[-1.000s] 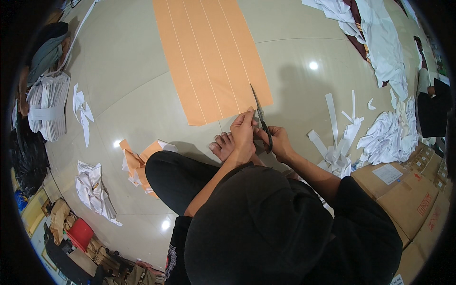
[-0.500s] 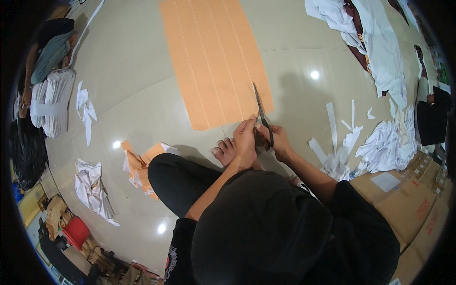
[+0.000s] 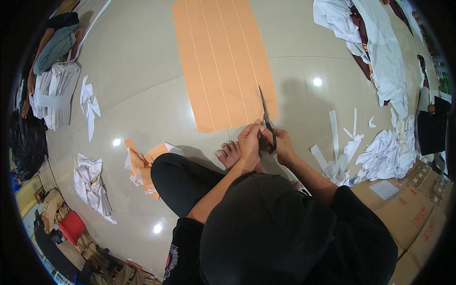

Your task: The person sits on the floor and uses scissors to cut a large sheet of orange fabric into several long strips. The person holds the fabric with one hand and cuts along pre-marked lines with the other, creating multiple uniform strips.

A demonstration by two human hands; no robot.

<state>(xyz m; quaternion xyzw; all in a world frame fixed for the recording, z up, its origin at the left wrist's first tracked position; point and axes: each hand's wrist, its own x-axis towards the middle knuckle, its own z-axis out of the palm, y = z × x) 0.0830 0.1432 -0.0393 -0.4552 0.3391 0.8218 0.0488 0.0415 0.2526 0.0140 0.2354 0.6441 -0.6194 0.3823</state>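
Note:
A long orange sheet [image 3: 223, 71] with pale parallel lines lies flat on the floor, stretching away from me. My left hand [image 3: 249, 138] is closed in a pinch at its near edge, toward the right corner. Dark-handled scissors [image 3: 267, 118] are held in my right hand [image 3: 281, 145], its fingers wrapped round the handles. The scissor blades lie over the sheet and point away from me, close to the rightmost line. Whether the blades are parted is hard to tell. Both hands are close together, just beyond my bare foot [image 3: 229, 154].
Crumpled orange and white material [image 3: 142, 166] lies by my left knee, with a white bundle [image 3: 89, 183] farther left. White strips [image 3: 339, 156] and a white cloth pile [image 3: 387, 147] lie right. Cardboard boxes [image 3: 403, 206] stand at lower right. A banded white stack [image 3: 54, 97] is at left.
The whole view has shifted slightly. My hands, the scissors and the orange sheet keep nearly the same places relative to one another.

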